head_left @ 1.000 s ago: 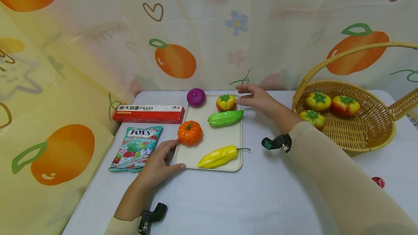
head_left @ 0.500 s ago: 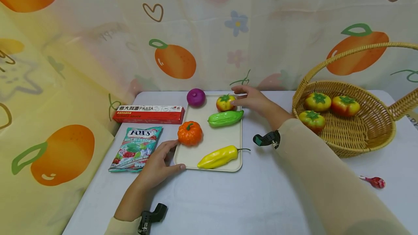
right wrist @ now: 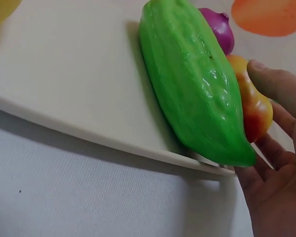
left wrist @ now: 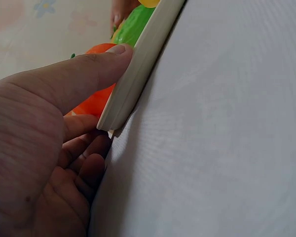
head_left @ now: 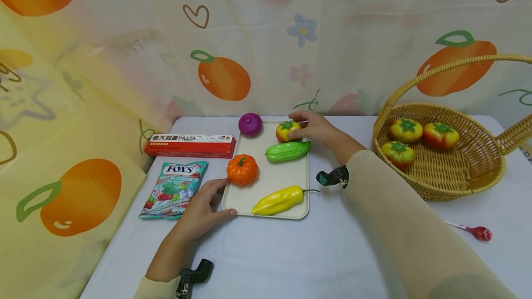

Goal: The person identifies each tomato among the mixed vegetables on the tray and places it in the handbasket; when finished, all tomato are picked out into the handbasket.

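My left hand [head_left: 203, 211] holds the near left corner of a cream tray [head_left: 276, 174]; in the left wrist view its thumb lies on the rim and its fingers [left wrist: 91, 168] curl at the side. At the tray's far right corner, my right hand [head_left: 317, 129] grips a yellow-red tomato [head_left: 285, 129], thumb in front and fingers behind. In the right wrist view, a bumpy green bitter melon [right wrist: 190, 84] partly hides the tomato [right wrist: 259, 111]. The tray also bears an orange pumpkin [head_left: 242, 172], a purple onion [head_left: 250, 125] and a yellow pepper [head_left: 278, 201].
A wicker basket [head_left: 449, 174] with a tall handle stands at the right, holding 3 tomatoes [head_left: 440, 135]. Nearer lies a red lollipop [head_left: 480, 233]. Left of the tray are a red pasta box [head_left: 191, 149] and a candy bag [head_left: 172, 190]. A printed cloth [head_left: 353, 59] hangs behind.
My right hand has moved left to the tomato on the tray, and its thumb and fingers have come around it. The lollipop has come into view from behind the right sleeve. My left hand stays.
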{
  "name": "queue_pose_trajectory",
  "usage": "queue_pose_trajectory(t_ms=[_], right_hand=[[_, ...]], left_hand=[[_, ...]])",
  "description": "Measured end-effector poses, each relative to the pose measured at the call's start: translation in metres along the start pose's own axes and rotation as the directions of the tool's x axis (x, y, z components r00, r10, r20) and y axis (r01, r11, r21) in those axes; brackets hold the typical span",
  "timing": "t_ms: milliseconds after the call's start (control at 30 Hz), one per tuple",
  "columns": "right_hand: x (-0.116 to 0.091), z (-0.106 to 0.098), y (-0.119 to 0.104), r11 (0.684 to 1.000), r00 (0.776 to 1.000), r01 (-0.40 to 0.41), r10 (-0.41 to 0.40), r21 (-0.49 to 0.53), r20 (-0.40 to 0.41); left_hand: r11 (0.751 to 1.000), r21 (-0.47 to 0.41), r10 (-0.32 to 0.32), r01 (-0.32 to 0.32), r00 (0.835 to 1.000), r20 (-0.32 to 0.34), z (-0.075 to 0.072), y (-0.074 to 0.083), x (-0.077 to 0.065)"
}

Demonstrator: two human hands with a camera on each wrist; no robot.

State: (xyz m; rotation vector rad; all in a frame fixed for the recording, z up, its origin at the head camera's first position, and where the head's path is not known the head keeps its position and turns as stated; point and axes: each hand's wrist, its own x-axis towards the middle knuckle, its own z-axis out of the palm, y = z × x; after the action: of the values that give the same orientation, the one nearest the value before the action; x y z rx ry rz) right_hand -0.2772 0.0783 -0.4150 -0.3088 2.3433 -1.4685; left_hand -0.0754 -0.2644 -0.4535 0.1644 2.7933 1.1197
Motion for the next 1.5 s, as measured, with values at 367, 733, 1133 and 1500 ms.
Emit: queue_pose_trajectory(t_ms=[367,733,1133,1500], right_hand=[[0.0047,0.0041,0.0014,0.998,1.000,-0.003,0.003,-0.070,0.008],[0.0018,0.0050,0.0000,0.997,1.000,0.000,0.001,-0.080,0.009],[-0.0003,0.0022,0.0007,1.000,1.000,0.000,0.000,-0.031,0.001],[-0.0008,0.0015,-0.0024,0.999,1.000,0.018,-0.018,0.027,-0.003]], left_hand=[[1.000,0.000,-0.007,0.007,1.000,0.000,-0.0002,0.0011,0.0002],[1.000,-0.004,-0.009,0.009,1.000,0.002,-0.0006,0.0008,-0.0002],[1.000,-0.014,-0.011,0.011,1.000,0.008,-0.0006,0.0029,-0.0003],[1.000,0.005,-0.012,0.012,1.000,-0.002,-0.0009,0.0007,-0.0004]])
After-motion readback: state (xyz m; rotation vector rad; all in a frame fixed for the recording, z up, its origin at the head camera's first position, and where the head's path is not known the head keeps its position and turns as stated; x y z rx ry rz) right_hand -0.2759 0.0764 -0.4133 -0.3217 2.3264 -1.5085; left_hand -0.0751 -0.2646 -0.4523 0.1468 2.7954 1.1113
